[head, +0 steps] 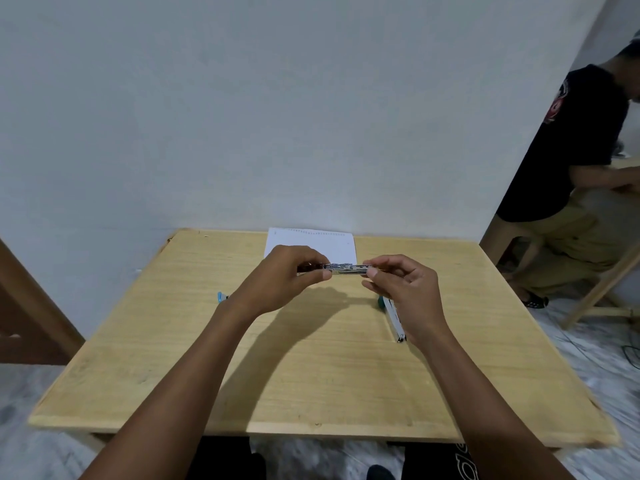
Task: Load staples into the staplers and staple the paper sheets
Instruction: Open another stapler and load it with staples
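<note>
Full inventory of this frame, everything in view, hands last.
table: 1, light wood, centre
paper: 1 sheet or stack, white, table's far edge
metal piece: 1, silver, held above the table between both hands; stapler part or staple strip, cannot tell
stapler: 1, teal and silver, on the table, partly hidden by the right hand
blue item: 1, blue, table's left edge; too small to identify
bystander: 1, black shirt, khaki trousers, far right
left hand: 1, pinches the metal piece's left end
right hand: 1, pinches its right end
</note>
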